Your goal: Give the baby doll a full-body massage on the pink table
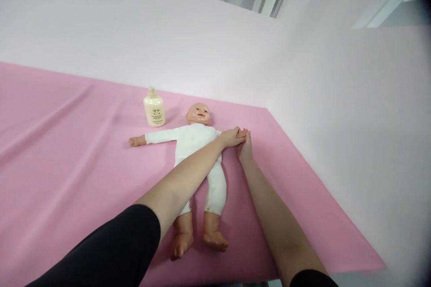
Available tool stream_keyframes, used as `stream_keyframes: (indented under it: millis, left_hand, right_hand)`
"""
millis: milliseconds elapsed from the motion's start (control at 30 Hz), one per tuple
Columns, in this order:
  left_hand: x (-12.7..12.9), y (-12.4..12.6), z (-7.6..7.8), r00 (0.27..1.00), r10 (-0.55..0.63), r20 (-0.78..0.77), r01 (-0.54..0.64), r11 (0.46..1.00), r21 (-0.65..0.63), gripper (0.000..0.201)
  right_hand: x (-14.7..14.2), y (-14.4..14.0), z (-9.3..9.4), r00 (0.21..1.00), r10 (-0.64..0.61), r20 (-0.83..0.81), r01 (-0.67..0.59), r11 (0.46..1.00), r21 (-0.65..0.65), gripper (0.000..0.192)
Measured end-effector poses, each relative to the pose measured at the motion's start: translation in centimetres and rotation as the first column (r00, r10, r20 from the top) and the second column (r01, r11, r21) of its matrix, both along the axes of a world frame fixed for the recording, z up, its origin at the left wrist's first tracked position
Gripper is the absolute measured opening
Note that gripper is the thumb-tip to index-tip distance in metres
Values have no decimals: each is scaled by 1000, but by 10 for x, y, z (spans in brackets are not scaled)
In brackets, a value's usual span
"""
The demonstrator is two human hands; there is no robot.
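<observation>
A doll with a white cloth body and glossy, tan plastic head, hands and feet point(192, 140) is laid on its back on a smooth pink covering point(84, 175), head directed away from the wearer, feet nearest. The doll's left arm is extended to the side and is held at its end by both hands. The left hand point(230, 137) is closed over the doll's wrist and hand; the doll's small fingers are seen protruding beyond it. The right hand point(245, 148) is placed against the same small hand from the other side, thumb raised; how far its fingers are curled cannot be told, as they are hidden. The doll's trunk is crossed by the left forearm. The doll's other arm is stretched out, untouched. A pale cream, round-shouldered bottle with dark print point(155, 111) is stood upright near the doll's head. The covering is bordered by a white wall point(134, 40).
</observation>
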State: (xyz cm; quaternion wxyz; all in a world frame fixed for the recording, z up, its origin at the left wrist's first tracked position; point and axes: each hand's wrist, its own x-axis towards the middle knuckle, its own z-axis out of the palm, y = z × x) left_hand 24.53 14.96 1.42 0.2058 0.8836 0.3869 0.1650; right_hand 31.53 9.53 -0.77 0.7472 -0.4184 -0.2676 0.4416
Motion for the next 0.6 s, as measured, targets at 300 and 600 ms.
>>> stream_keyframes:
  millis: [300,600]
  left_hand:
    - [0,1,1,1000,-15,10,15,999,-45,39]
    - [-1,2,0,997,-67,28,68,997,-39,44]
  right_hand:
    - [3,-1,1,999,28,-23,-28,1000,-11,48]
    - [5,4,-1,1000,-9,-19,9,1000,8,45]
